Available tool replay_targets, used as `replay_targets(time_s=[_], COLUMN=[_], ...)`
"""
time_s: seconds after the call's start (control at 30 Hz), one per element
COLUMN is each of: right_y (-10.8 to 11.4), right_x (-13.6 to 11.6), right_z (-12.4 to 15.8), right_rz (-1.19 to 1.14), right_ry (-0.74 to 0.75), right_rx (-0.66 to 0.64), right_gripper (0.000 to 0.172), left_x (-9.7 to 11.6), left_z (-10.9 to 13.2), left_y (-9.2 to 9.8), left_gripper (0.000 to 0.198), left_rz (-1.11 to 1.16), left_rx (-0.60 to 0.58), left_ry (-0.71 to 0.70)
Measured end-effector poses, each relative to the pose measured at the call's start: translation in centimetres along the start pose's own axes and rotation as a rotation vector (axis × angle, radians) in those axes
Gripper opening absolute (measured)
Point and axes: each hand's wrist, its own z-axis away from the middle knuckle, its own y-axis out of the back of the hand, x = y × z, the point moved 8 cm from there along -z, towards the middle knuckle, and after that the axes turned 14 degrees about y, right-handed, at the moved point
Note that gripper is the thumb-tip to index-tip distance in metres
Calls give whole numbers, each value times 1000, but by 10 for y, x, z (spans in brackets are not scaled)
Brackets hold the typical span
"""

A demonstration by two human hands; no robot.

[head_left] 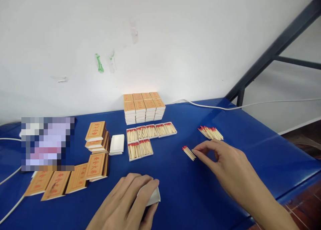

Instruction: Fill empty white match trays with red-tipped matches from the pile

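My left hand [132,200] is wrapped round a small white matchbox tray [153,197] near the front edge. My right hand [220,161] has its thumb and index finger pinched together at the lower end of a small bunch of red-headed matches [188,153] lying on the blue table; whether a match is between the fingertips is too small to tell. Beyond that hand lies a larger pile of matches [210,133]. Several white trays filled with matches [140,148] stand in two rows at the middle of the table.
Stacked orange matchboxes [144,106] stand by the wall. More orange boxes [95,133] and covers [56,184] lie at the left, with empty white trays [117,144] beside them. A blurred-out device [50,139] is at far left. A white cable [208,105] crosses the back.
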Motion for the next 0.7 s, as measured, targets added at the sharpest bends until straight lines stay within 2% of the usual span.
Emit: replay_targets(time_s=[0.2, 0.43, 0.7], right_y=[19, 10, 9], right_x=[19, 32, 28], right_z=[-15, -27, -24], right_rz=[230, 290, 223], right_ry=[-29, -48, -52], right_rx=[184, 177, 142], right_gripper=[27, 31, 27], left_x=[-1, 1, 0], left_z=[2, 2, 0], left_y=[-2, -1, 2], left_gripper=[29, 30, 29], left_rz=[-15, -21, -9], left_rx=[-5, -5, 21], left_ry=[-6, -3, -1])
